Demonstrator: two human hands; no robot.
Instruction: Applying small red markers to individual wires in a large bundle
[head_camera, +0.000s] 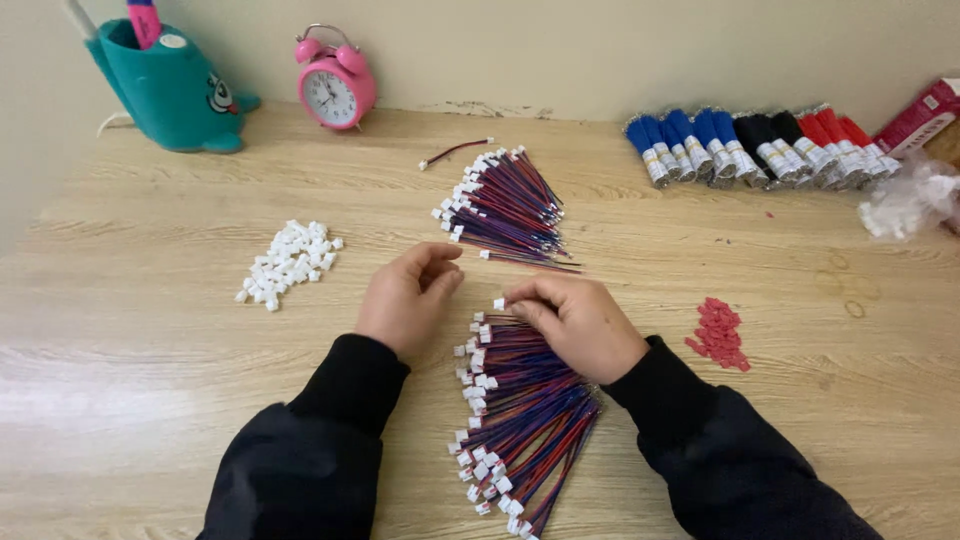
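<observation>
1. The near wire bundle (525, 410) lay fanned beneath the fingers, wires running diagonally, white connectors facing left.
2. The right hand (578, 322) pinched one connector at the bundle's top.
3. The left hand (408, 296) rested loosely curled, empty, just beside it.

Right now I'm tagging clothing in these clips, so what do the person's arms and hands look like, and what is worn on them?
Both arms are covered by long black sleeves of soft, plain fabric, ending in snug ribbed cuffs at the wrists. The left hand and right hand are bare: no gloves, rings, watch or markings show.
</observation>
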